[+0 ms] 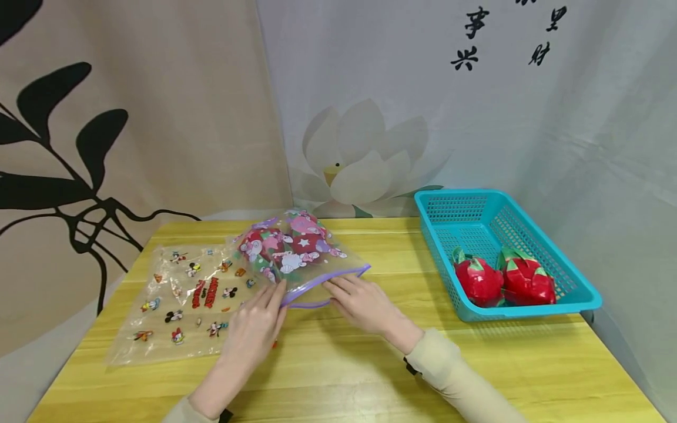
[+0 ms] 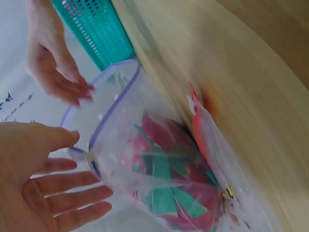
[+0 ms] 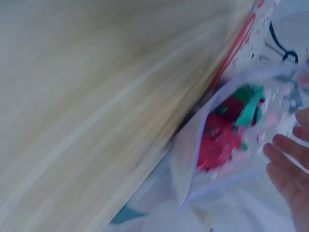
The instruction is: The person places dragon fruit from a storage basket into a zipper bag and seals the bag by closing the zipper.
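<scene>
A clear zip bag point(image 1: 312, 267) printed with pink and purple figures lies at the table's middle, its purple-edged mouth parted towards me. Red and green dragon-fruit-shaped items point(image 2: 164, 191) fill its far end; in the right wrist view the red items point(image 3: 217, 145) show through the opening. My left hand point(image 1: 254, 323) is at the left corner of the mouth, with thumb and fingers point(image 2: 77, 200) spread and extended in the left wrist view. At the right part of the rim is my right hand point(image 1: 367, 305), its fingers point(image 3: 285, 157) loosely extended beside the bag.
A flat clear bag point(image 1: 158, 320) with cartoon prints lies on the left of the wooden table point(image 1: 370, 382), partly under the zip bag. At the right, a blue basket point(image 1: 460, 232) holds two red dragon-fruit-shaped items point(image 1: 478, 282). A printed curtain point(image 1: 359, 70) hangs behind.
</scene>
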Demonstrator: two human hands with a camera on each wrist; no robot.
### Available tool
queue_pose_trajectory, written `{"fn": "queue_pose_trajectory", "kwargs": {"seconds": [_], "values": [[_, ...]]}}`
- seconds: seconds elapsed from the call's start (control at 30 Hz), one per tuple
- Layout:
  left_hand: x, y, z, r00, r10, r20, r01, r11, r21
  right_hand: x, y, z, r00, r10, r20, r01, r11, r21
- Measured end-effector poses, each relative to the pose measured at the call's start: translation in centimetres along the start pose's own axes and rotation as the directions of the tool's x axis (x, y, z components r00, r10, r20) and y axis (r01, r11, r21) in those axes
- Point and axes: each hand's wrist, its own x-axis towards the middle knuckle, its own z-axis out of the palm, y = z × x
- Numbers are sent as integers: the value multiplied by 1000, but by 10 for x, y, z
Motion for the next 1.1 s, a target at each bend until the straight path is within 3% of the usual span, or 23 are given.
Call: {"fn": "queue_pose_trajectory", "kwargs": {"seconds": [0.17, 0.5, 0.8, 1.1], "values": [[-4, -7, -4, 996, 83, 18, -83, 996, 34, -14, 25, -1, 996, 16, -90, -18, 999, -32], [-10, -17, -7, 972, 208, 106, -222, 963, 152, -29, 66, 20, 994, 95, 48, -91, 992, -82], [-11, -20, -8, 957, 219, 192, -256, 947, 196, -17, 72, 31, 997, 43, 70, -33, 991, -132], [-11, -21, -8, 948, 220, 229, -270, 938, 217, -18, 78, 35, 989, 124, 82, -113, 986, -123]]}}
